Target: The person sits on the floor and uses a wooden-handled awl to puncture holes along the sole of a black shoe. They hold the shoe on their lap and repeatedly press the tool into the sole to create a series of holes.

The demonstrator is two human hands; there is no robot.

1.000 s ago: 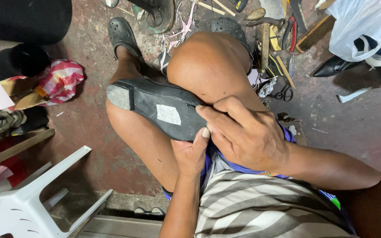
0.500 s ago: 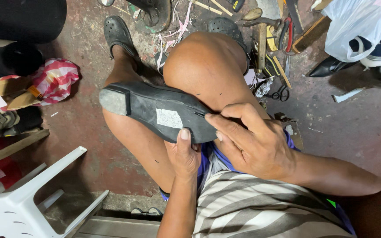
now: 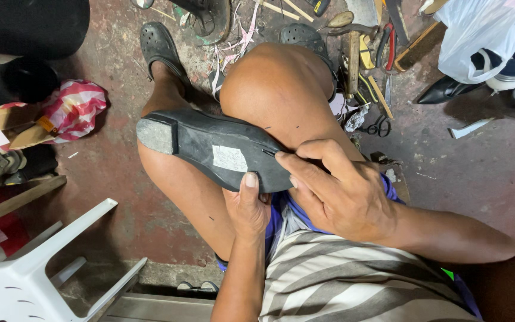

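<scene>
Black shoe (image 3: 210,152) lies sole-up across the person's knees, long axis running left to right, heel pointing left. Left hand (image 3: 248,206) grips the toe end from below, thumb on the sole; right hand (image 3: 341,191) pinches its edge. Hammer (image 3: 353,45) and pliers (image 3: 382,48) lie on the floor (image 3: 478,173) beyond

Soft, even daylight — sharp focus, faint shadows.

Black flat shoe (image 3: 210,152) sole-up, lying across both bare thighs, grey worn heel patch pointing left, pale rectangular sticker mid-sole, toe end to the right pinched between both hands.
</scene>
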